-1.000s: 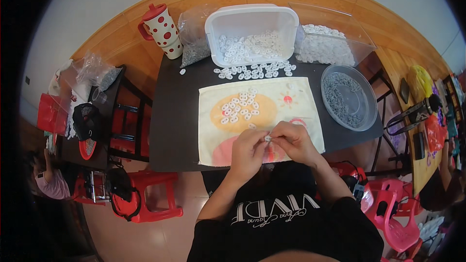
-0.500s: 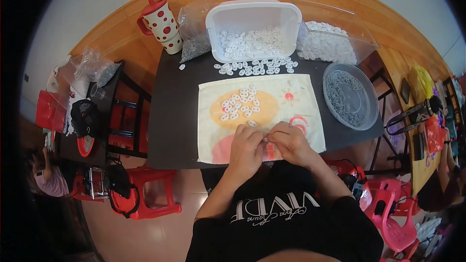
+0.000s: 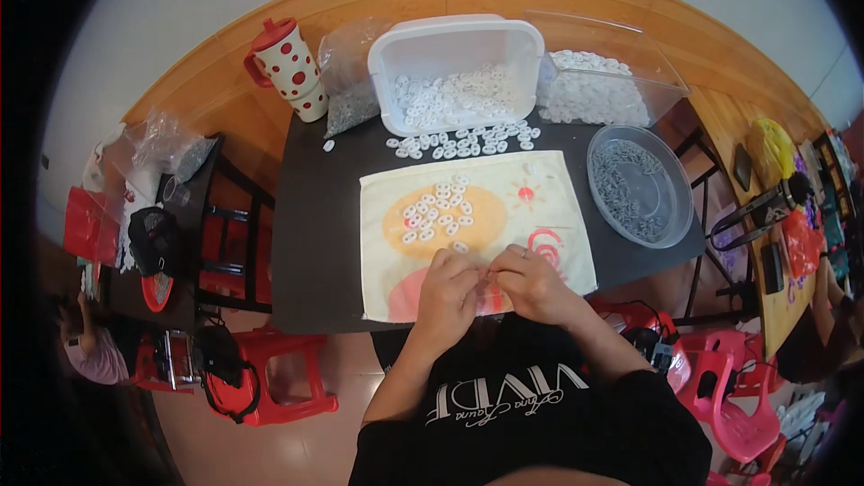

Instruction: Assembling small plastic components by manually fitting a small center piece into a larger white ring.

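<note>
Over the near edge of a cream cloth with orange and pink prints, my left hand and my right hand meet at the fingertips. Both are closed in a pinch around something too small and hidden to make out. Just beyond my left fingers lies one small white oval plastic piece with two holes. A loose cluster of like pieces rests on the orange print farther off. To the right of the cloth stands a round clear tub with many small grey metal parts.
A white bin tipped toward me holds more white pieces, with a row spilled before it. Beside it are a clear box of white pieces, a bag of grey parts and a red-dotted tumbler. Red stools flank the dark table.
The table and everything on it sit slightly lower and farther left in view. My two hands stay together at the fingertips, with small finger shifts.
</note>
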The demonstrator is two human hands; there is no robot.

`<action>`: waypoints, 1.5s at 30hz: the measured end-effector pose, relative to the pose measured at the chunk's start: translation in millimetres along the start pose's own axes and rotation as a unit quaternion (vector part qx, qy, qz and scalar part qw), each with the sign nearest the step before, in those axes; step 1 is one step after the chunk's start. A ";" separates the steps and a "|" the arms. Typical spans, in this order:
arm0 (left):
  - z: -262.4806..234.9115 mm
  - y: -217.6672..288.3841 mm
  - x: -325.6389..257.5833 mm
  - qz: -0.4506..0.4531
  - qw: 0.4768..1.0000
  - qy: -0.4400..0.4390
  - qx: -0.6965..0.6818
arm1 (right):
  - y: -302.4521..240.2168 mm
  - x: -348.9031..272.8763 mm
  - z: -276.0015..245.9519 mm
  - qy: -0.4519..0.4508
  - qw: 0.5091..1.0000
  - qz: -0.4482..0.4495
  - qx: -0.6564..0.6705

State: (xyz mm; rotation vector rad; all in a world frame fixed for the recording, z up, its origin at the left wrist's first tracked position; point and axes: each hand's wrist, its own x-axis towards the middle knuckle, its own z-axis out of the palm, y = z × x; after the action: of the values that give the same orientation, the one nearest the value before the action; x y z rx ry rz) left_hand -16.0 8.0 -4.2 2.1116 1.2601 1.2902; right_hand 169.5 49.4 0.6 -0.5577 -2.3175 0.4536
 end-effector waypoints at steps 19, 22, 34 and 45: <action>0.2 3.2 3.9 0.042 0.997 -0.004 0.063 | -1.7 1.4 0.2 0.007 1.000 -0.026 0.010; 1.0 2.9 2.5 0.046 0.996 -0.006 0.081 | 0.6 -2.1 0.5 -0.018 1.000 -0.016 -0.002; 1.7 5.3 4.8 0.068 0.993 0.000 0.092 | -1.2 -0.8 -0.5 -0.013 1.000 -0.026 -0.005; -1.2 6.1 -0.1 0.018 0.999 -0.007 0.043 | -1.2 -6.1 -2.5 0.011 0.998 0.049 0.040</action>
State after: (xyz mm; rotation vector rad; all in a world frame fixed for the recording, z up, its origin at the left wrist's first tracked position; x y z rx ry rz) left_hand -14.0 4.6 0.5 2.2096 1.2986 1.2543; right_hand 175.0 45.7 -0.5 -0.6347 -2.2476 0.5818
